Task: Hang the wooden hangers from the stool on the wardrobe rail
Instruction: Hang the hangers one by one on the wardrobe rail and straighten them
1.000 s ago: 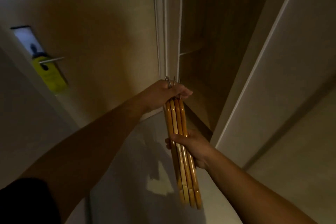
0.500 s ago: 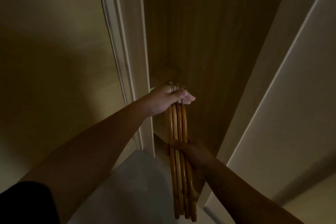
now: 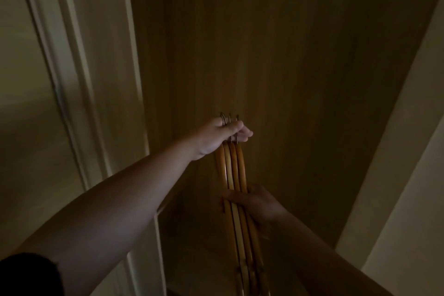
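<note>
A bundle of several wooden hangers stands edge-on in front of me, held inside the dark wardrobe opening. My left hand grips the bundle at the top, with the metal hooks sticking up between its fingers. Lower down, my right hand is wrapped around the wooden arms of the same bundle. The hangers' lower ends run out of the bottom of the frame. No wardrobe rail and no stool are in view.
The wardrobe's brown wooden back panel fills the middle. A pale door frame runs down the left side. A light wardrobe door or side panel stands at the right. The light is dim.
My view has swung up and right into the wardrobe; the floor and the wall with the yellow tag have left the frame. Both hands keep the same grip on the hangers.
</note>
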